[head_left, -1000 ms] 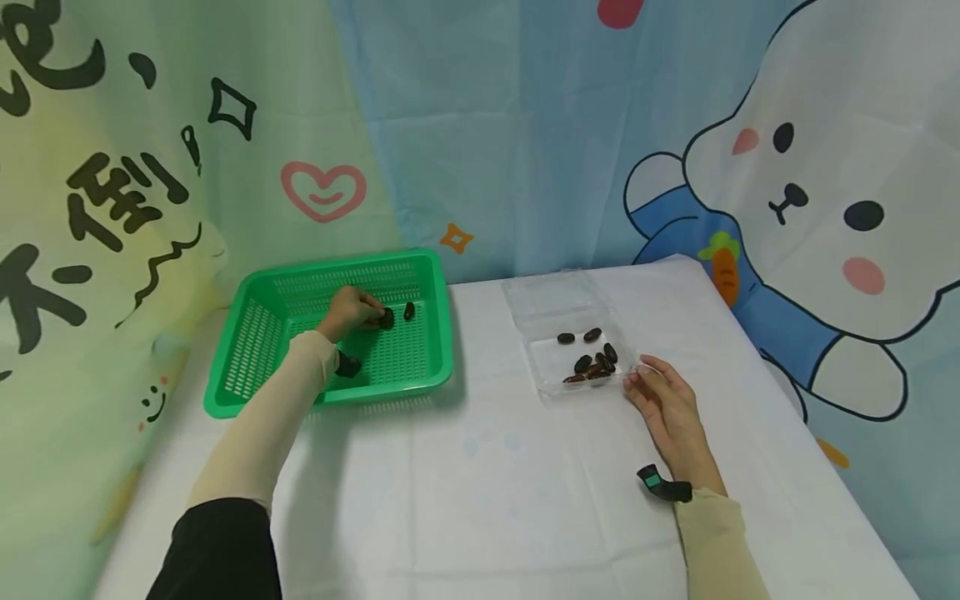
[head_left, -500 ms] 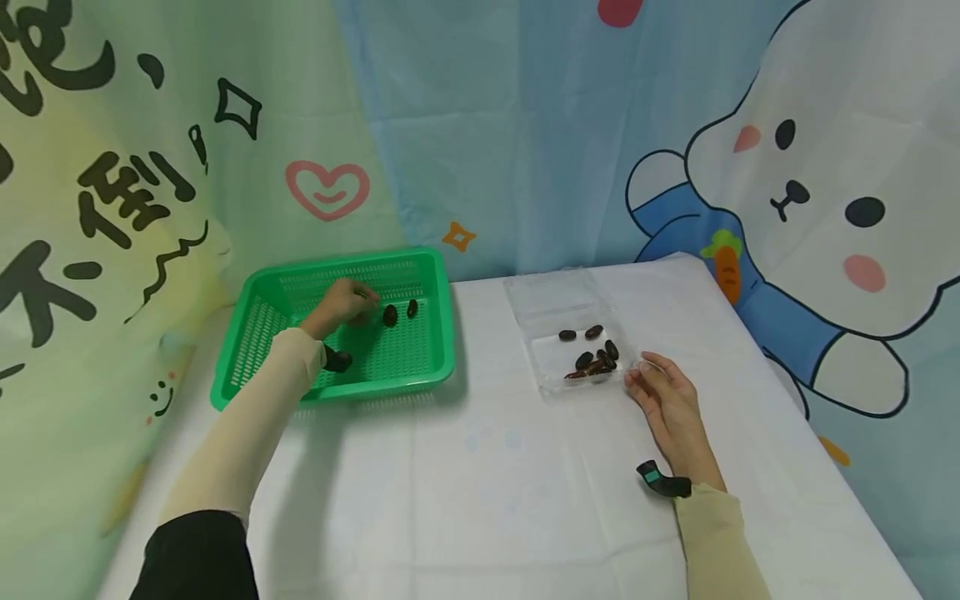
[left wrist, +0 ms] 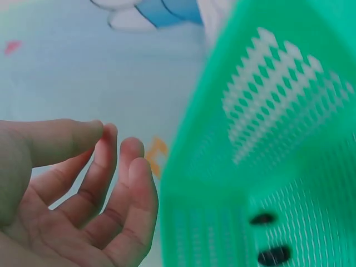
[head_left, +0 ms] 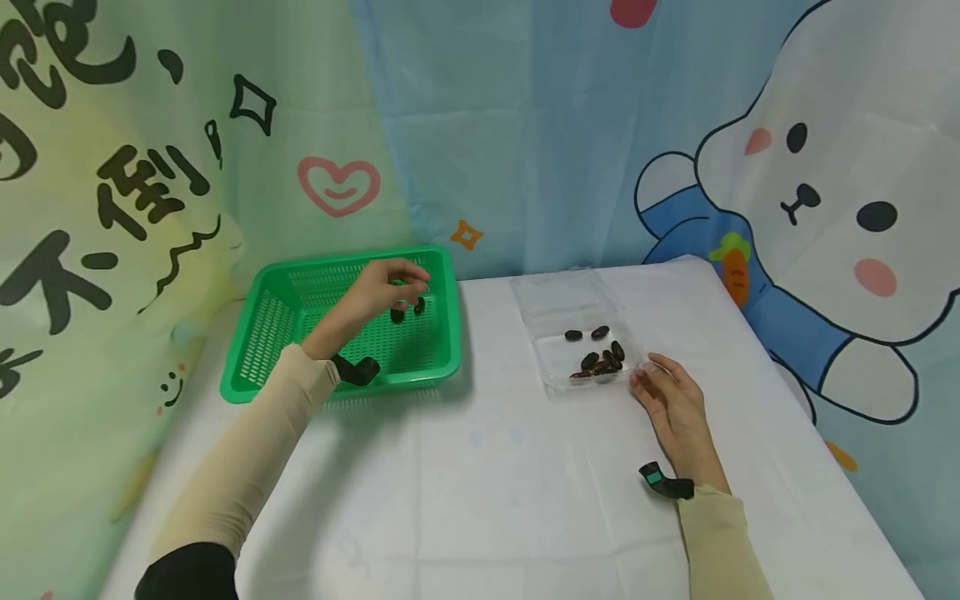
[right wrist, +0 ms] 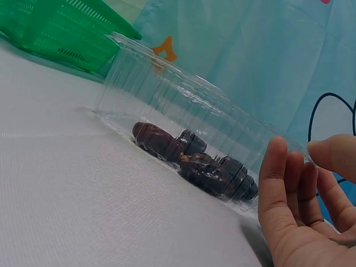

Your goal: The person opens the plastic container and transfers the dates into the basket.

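On the backdrop (head_left: 480, 150), slanting dark Chinese characters (head_left: 123, 221) fill the 10 o'clock side in the head view; 1 looks like 倒, and others are cut off by the edge. The left hand (head_left: 378, 287) is above the green basket (head_left: 447, 337), fingers loosely bent and empty; its wrist view shows the palm and the thumb tip against the index tip. 2 brown pieces (head_left: 397, 316) lie inside toward the basket's 3 o'clock end. Well apart at 3 o'clock from the basket, the clear box (head_left: 551, 360) holds more dark oblong pieces (head_left: 590, 361), its lid (head_left: 555, 300) open toward 12 o'clock. The right hand (head_left: 672, 404) pinches the box's 4 o'clock corner. Only the right wrist view brings out the ridges across the pieces, seen through the box's wall.
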A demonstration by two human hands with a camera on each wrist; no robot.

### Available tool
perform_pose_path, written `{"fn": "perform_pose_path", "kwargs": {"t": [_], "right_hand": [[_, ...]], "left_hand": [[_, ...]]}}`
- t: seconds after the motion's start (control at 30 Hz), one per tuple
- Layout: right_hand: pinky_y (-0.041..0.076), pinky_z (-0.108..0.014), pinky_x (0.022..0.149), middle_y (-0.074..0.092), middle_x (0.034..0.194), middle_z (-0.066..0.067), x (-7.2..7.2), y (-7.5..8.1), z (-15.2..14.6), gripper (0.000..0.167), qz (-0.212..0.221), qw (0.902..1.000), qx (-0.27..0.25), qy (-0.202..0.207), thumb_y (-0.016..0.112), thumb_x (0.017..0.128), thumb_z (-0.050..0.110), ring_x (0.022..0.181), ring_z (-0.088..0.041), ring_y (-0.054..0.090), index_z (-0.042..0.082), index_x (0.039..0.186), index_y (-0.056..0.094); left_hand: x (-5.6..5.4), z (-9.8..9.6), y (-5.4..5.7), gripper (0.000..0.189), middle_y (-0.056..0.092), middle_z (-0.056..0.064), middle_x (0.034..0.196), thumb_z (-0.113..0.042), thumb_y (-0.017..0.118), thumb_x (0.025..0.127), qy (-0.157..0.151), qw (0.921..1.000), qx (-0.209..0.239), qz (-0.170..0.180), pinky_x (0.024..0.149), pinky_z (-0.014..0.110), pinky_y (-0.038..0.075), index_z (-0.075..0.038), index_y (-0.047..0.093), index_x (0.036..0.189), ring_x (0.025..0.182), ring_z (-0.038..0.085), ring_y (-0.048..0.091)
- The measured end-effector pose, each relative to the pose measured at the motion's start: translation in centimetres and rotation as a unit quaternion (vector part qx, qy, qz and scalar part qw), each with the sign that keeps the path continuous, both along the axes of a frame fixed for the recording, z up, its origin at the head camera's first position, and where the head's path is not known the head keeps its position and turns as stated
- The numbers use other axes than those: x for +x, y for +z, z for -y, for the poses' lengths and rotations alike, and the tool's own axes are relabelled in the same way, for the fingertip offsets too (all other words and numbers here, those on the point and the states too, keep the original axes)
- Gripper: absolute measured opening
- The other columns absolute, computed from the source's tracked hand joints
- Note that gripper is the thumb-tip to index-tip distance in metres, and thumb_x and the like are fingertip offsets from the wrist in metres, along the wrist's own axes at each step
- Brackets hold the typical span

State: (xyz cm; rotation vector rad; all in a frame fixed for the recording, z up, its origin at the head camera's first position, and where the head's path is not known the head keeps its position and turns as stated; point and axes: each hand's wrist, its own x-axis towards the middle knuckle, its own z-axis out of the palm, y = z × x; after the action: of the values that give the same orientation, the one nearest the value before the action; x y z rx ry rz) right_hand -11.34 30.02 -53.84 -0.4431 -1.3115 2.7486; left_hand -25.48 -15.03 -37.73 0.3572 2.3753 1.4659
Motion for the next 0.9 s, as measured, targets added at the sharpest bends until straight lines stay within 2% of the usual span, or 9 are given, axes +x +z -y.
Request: {"fn": "perform_pose_path", "kwargs": {"t": [0.13,0.27,0.4,0.5,0.67,0.8,0.9], "right_hand": [[0.061,-0.024,0.092,0.068,0.108,-0.005,0.1,0.1,0.0,0.036,0.005,1.0000,-0.001,-0.001,0.069,0.099,0.003,0.102,-0.014,0.067,0.007,0.134,0.059],[0.061,-0.024,0.092,0.065,0.112,-0.005,0.2,0.2,0.0,0.037,0.009,1.0000,0.004,-0.001,0.068,0.100,0.004,0.103,-0.014,0.066,0.007,0.135,0.058],[0.060,-0.023,0.092,0.063,0.114,-0.005,0.3,0.2,0.1,0.037,0.006,0.9999,0.008,0.005,0.067,0.101,0.004,0.104,-0.013,0.065,0.007,0.137,0.056],[0.060,-0.023,0.092,0.064,0.112,-0.005,0.2,0.2,0.1,0.036,0.004,0.9999,0.007,0.007,0.066,0.101,0.004,0.103,-0.013,0.065,0.007,0.137,0.057],[0.061,-0.023,0.091,0.066,0.109,-0.004,0.0,0.3,0.1,0.030,0.003,1.0000,0.001,0.007,0.064,0.102,0.003,0.102,-0.013,0.066,0.010,0.131,0.060],[0.060,-0.023,0.091,0.066,0.109,-0.003,0.1,0.3,0.1,0.032,0.006,0.9999,0.001,0.008,0.064,0.102,0.004,0.102,-0.013,0.066,0.009,0.134,0.059],[0.060,-0.023,0.092,0.066,0.109,-0.003,0.2,0.2,0.0,0.035,0.009,0.9999,-0.004,0.007,0.065,0.102,0.004,0.102,-0.013,0.066,0.008,0.136,0.058]], "left_hand": [[1.6,-1.9,0.7,0.030,0.067,0.017,0.125,-0.014,0.065,0.104,-0.010,0.9993,0.031,-0.021,0.079,0.028,0.058,-0.002,0.067,0.131,0.089,0.016,0.068],[3.1,-3.5,1.0,0.025,0.068,0.016,0.125,-0.012,0.066,0.103,-0.028,0.9973,0.049,-0.048,0.081,0.031,0.058,-0.004,0.069,0.127,0.096,0.032,0.068],[4.2,-4.9,0.8,0.019,0.070,0.013,0.122,-0.013,0.067,0.103,-0.040,0.9954,0.024,-0.084,0.087,0.037,0.058,-0.008,0.072,0.121,0.103,0.040,0.068],[4.9,-6.0,0.7,0.017,0.071,0.012,0.120,-0.013,0.066,0.103,-0.048,0.9938,0.000,-0.100,0.090,0.038,0.058,-0.009,0.073,0.118,0.104,0.033,0.069],[6.1,-8.2,-0.1,0.016,0.072,0.010,0.119,-0.012,0.066,0.102,-0.074,0.9924,0.009,-0.098,0.087,0.034,0.060,-0.010,0.074,0.117,0.099,0.025,0.071],[6.9,-10.4,-1.6,0.019,0.073,0.009,0.115,-0.012,0.065,0.103,-0.105,0.9902,0.030,-0.088,0.081,0.031,0.059,-0.011,0.073,0.120,0.094,0.020,0.072],[7.3,-12.1,-2.7,0.022,0.074,0.009,0.113,-0.012,0.065,0.103,-0.126,0.9881,0.037,-0.081,0.081,0.028,0.058,-0.011,0.073,0.123,0.093,0.017,0.072]]}}
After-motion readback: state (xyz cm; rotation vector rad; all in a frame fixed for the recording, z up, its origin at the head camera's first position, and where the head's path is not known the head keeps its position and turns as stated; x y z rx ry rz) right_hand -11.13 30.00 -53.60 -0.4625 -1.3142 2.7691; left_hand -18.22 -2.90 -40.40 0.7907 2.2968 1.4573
